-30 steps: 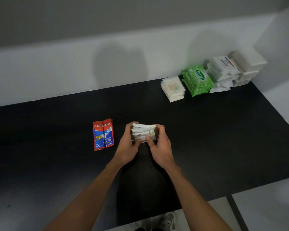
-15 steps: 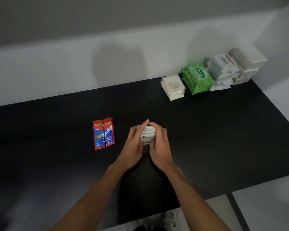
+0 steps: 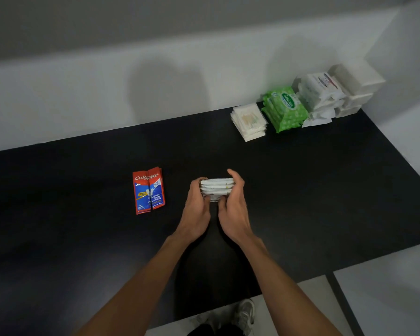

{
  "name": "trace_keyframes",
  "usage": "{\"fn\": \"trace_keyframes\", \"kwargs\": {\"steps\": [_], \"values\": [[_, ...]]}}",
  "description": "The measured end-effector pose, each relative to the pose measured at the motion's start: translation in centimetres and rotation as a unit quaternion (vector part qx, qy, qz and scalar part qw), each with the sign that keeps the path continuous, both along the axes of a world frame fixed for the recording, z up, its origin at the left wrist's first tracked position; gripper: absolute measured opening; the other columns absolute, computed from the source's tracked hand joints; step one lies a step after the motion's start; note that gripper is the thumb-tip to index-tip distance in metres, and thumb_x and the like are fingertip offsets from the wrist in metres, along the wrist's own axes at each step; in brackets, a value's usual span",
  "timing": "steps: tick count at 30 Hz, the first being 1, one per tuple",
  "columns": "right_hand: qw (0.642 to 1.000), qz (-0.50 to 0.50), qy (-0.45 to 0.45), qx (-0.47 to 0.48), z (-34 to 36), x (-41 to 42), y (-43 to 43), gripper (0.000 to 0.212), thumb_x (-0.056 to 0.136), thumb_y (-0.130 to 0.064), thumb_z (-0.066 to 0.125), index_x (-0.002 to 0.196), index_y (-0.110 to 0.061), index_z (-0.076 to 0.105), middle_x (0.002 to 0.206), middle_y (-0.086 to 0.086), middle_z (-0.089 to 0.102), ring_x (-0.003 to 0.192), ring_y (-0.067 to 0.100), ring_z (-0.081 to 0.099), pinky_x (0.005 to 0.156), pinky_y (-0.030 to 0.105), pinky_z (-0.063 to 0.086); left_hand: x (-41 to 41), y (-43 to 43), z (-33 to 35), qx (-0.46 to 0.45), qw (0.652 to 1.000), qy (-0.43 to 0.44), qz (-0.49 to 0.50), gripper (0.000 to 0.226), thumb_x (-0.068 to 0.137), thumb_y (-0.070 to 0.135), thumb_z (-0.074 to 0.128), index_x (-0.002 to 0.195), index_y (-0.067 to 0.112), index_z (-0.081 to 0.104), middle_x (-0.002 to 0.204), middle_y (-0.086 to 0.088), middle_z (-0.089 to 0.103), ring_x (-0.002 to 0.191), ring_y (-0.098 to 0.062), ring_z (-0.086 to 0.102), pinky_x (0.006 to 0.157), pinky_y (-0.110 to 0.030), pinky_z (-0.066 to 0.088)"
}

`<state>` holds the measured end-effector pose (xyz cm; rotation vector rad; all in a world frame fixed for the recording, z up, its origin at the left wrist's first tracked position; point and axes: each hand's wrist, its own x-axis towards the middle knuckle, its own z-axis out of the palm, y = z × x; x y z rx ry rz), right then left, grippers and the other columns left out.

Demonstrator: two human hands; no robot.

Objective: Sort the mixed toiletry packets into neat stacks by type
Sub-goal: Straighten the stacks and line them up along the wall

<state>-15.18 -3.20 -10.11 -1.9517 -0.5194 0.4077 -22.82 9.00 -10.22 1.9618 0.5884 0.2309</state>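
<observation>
On counter (image 3: pixel 301 202), centre: white packets (image 3: pixel 217 189) clamped from both ends, left hand (image 3: pixel 196 210) fingers curled on left end, right hand (image 3: pixel 233 210) on right end. Long axis runs left-right. Sorted stacks (image 3: pixel 285 109) lie rear-right, nearer right hand; Colgate sachets (image 3: pixel 149 190) just left

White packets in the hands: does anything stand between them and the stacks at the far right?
Nothing visible does. The left hand and right hand grip the packets; only bare table lies from there to the stacks. The Colgate sachets lie to the left, off that path.
</observation>
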Motion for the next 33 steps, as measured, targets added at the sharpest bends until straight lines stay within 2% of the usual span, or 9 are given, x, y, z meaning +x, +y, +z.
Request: {"fn": "trace_keyframes", "kwargs": {"steps": [4,7,11,16,20,23,27,31,33], "values": [[0.998,-0.036,0.050,-0.005,0.3,1.0,0.8,0.078,0.100,0.002,0.057,0.156,-0.036,0.017,0.138,-0.004,0.060,0.122,0.009,0.064,0.097,0.026,0.056,1.3,0.3,0.4,-0.023,0.999,0.008,0.046,0.052,0.104,0.004,0.056,0.150,0.019,0.037,0.143,0.005,0.058,0.132,-0.005,0.055,0.108,-0.022,0.046],[0.995,-0.059,0.070,-0.037,0.8,2.6,1.5,0.059,0.099,-0.001,0.062,0.149,-0.020,0.036,0.136,0.000,0.065,0.120,0.014,0.067,0.086,0.008,0.053,3.0,1.2,1.2,-0.060,0.992,0.062,0.092,0.051,0.102,-0.001,0.058,0.147,0.011,0.039,0.142,-0.003,0.060,0.127,-0.012,0.059,0.094,-0.014,0.046],[0.990,-0.091,0.090,-0.067,1.6,4.7,3.0,0.050,0.096,-0.005,0.068,0.144,-0.014,0.055,0.127,0.002,0.071,0.108,0.011,0.069,0.077,0.006,0.050,5.4,2.6,1.5,-0.089,0.979,0.119,0.143,0.046,0.100,0.003,0.062,0.142,0.011,0.048,0.136,-0.006,0.064,0.122,-0.020,0.064,0.094,-0.031,0.054],[0.989,-0.076,0.041,-0.118,1.8,7.7,5.2,0.036,0.099,-0.006,0.062,0.135,-0.008,0.066,0.118,0.008,0.073,0.093,0.012,0.062,0.057,0.000,0.040,8.8,4.8,0.5,-0.053,0.976,0.135,0.164,0.037,0.094,0.013,0.067,0.131,0.015,0.065,0.125,-0.005,0.068,0.117,-0.023,0.064,0.101,-0.046,0.057],[0.987,-0.061,0.016,-0.147,1.3,10.9,7.6,0.022,0.100,-0.012,0.060,0.118,-0.006,0.070,0.111,0.013,0.071,0.100,0.025,0.067,0.072,0.023,0.044,12.2,6.7,0.5,-0.049,0.968,0.155,0.193,0.019,0.099,0.017,0.069,0.117,0.010,0.068,0.107,-0.007,0.071,0.097,-0.019,0.070,0.085,-0.041,0.062],[0.989,-0.066,0.014,-0.131,1.1,13.1,9.2,0.021,0.099,-0.012,0.061,0.118,-0.010,0.069,0.112,0.011,0.069,0.100,0.024,0.067,0.075,0.026,0.046,14.9,8.1,0.4,-0.044,0.960,0.163,0.221,0.015,0.099,0.021,0.071,0.111,0.011,0.067,0.104,-0.008,0.070,0.088,-0.017,0.069,0.069,-0.030,0.055],[0.991,-0.082,0.030,-0.105,1.1,15.6,10.9,0.029,0.102,-0.008,0.061,0.131,-0.008,0.063,0.122,0.008,0.071,0.109,0.022,0.071,0.084,0.024,0.056,17.6,9.6,-0.2,-0.036,0.955,0.151,0.252,0.031,0.094,0.024,0.076,0.119,0.012,0.065,0.122,-0.011,0.065,0.097,-0.020,0.067,0.083,-0.035,0.060],[0.988,-0.085,0.024,-0.126,0.4,17.2,12.5,0.024,0.103,-0.011,0.055,0.126,-0.009,0.063,0.122,0.013,0.067,0.115,0.031,0.065,0.097,0.046,0.060,19.7,10.5,-0.1,-0.037,0.955,0.132,0.265,0.033,0.093,0.024,0.077,0.120,0.009,0.065,0.126,-0.014,0.065,0.098,-0.023,0.068,0.088,-0.040,0.062],[0.989,-0.073,0.020,-0.127,0.4,17.5,12.9,0.034,0.103,-0.010,0.052,0.137,-0.009,0.057,0.130,0.015,0.064,0.124,0.034,0.061,0.102,0.050,0.056,20.4,10.8,0.2,-0.037,0.954,0.135,0.266,0.038,0.093,0.024,0.077,0.124,0.007,0.064,0.127,-0.015,0.064,0.101,-0.024,0.068,0.089,-0.041,0.062]]}}
